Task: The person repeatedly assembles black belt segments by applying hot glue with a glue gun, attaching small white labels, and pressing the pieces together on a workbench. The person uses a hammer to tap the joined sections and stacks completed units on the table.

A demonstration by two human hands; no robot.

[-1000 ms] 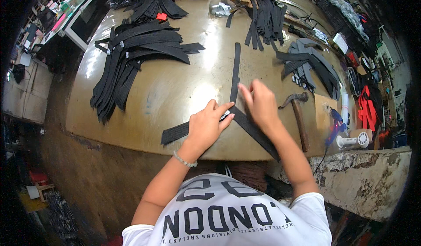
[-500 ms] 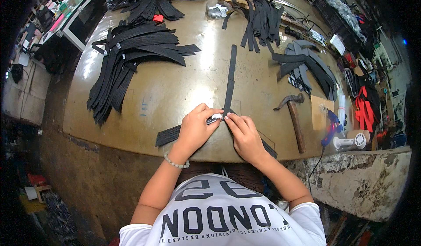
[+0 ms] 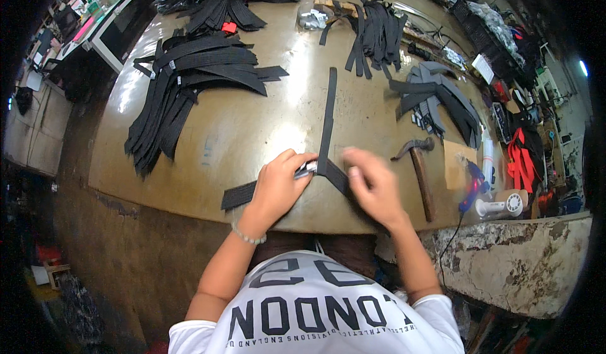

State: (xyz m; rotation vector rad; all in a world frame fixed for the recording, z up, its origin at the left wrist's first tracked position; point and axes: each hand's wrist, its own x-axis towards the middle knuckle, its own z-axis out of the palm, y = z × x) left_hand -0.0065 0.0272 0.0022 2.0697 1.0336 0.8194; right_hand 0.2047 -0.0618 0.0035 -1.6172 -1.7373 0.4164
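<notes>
My left hand (image 3: pixel 281 180) is closed at the near middle of the table, its fingertips pinching where two black straps meet. Small white and grey pieces (image 3: pixel 307 168) show at those fingers; their kind I cannot make out. A wide ribbed black webbing strap (image 3: pixel 237 196) passes under that hand and comes out on the right. From the join a narrower black strap (image 3: pixel 328 117) runs straight away from me. My right hand (image 3: pixel 374 187) is raised just right of the join, fingers curled and blurred, apart from the narrow strap.
A hammer (image 3: pixel 421 177) lies to the right, near a cardboard piece (image 3: pixel 459 165), a blue tool with a cord (image 3: pixel 472 193) and a small white fan (image 3: pixel 502 206). Heaps of black straps (image 3: pixel 170 95) cover the left. More strap bundles (image 3: pixel 380 35) lie at the back and right.
My right hand has let go of the join and moved right and up, baring the strap's right part. My left hand keeps its pinch.
</notes>
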